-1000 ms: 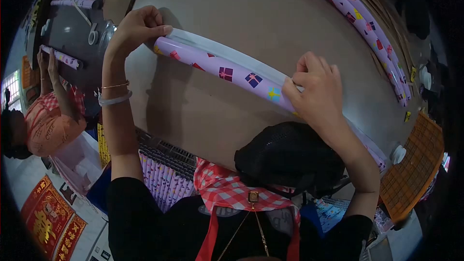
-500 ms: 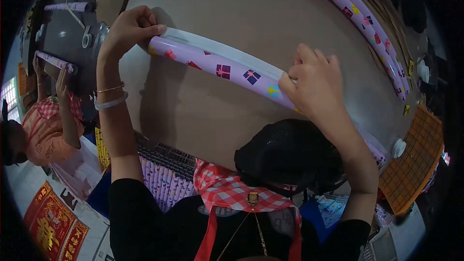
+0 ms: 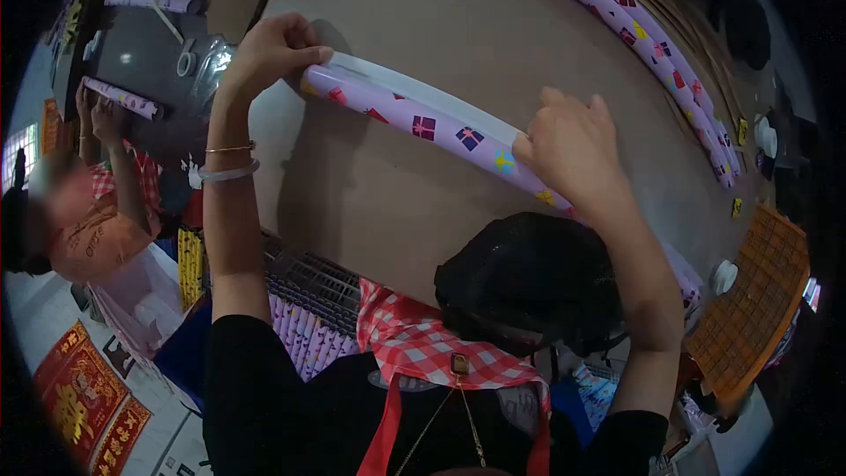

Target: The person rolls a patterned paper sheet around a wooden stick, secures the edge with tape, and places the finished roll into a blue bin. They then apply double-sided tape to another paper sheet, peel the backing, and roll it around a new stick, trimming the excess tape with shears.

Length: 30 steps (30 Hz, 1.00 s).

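Observation:
A roll of lilac wrapping paper [image 3: 445, 133] printed with gift boxes lies slantwise on the brown table. Its white edge strip [image 3: 432, 92] shows along the far side. At the roll's left end, my left hand [image 3: 275, 55] pinches the end of this strip between thumb and fingers. My right hand [image 3: 577, 145] is curled over the strip farther right, its fingertips at the paper; whatever lies under them is hidden. The roll continues beneath my right forearm.
More lilac rolls [image 3: 634, 31] lie at the table's far right. A black cap-like object [image 3: 529, 278] sits at the near edge. White tape rolls [image 3: 724, 277] stand at right. To the left, a co-worker [image 3: 101, 220] handles another roll [image 3: 123, 98]. Finished-looking rolls [image 3: 308, 335] fill a rack below.
The view has shifted, so the roll and my left hand appear farther right. My right hand has moved slightly right along the strip, uncovering a little more printed paper.

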Each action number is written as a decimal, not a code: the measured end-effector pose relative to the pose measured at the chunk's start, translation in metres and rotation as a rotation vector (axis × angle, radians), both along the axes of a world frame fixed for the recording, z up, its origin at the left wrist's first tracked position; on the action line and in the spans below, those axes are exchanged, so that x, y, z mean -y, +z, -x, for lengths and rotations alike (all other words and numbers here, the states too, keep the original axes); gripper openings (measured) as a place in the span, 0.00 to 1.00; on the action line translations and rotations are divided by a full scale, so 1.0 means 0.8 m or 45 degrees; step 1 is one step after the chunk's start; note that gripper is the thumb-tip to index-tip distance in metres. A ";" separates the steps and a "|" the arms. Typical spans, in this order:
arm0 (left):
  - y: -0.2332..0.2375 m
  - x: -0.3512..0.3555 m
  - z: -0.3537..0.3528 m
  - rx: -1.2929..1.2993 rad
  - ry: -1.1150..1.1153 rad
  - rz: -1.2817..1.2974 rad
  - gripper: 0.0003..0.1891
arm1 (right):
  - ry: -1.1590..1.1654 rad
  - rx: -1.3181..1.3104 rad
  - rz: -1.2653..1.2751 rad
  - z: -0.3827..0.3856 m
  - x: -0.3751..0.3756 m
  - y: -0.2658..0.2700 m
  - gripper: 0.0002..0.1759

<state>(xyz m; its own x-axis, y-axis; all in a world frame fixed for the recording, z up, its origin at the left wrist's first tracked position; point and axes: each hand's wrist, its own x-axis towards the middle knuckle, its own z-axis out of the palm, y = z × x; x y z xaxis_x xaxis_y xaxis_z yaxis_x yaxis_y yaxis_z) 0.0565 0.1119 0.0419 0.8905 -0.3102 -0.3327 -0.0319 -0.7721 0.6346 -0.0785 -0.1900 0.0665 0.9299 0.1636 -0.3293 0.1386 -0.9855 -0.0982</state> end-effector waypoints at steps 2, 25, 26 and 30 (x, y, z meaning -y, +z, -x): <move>-0.004 0.000 0.005 0.042 0.026 0.013 0.14 | -0.007 -0.087 0.027 -0.003 -0.002 0.006 0.12; 0.024 0.123 0.049 0.288 -0.443 -0.245 0.05 | -0.050 -0.246 0.048 -0.010 -0.004 0.010 0.14; 0.024 0.120 0.046 0.289 -0.448 -0.248 0.05 | -0.055 -0.245 0.044 -0.010 -0.004 0.009 0.14; 0.013 0.089 0.023 0.297 -0.420 -0.301 0.08 | -0.059 -0.250 0.030 -0.010 -0.002 0.007 0.14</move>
<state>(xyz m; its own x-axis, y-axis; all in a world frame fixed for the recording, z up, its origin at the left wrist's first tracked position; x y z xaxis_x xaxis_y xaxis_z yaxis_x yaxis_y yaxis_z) 0.0377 0.0410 0.0527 0.8165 -0.5292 -0.2308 -0.4211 -0.8194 0.3889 -0.0703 -0.1883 0.0719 0.8540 0.1120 -0.5081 0.0732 -0.9927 -0.0959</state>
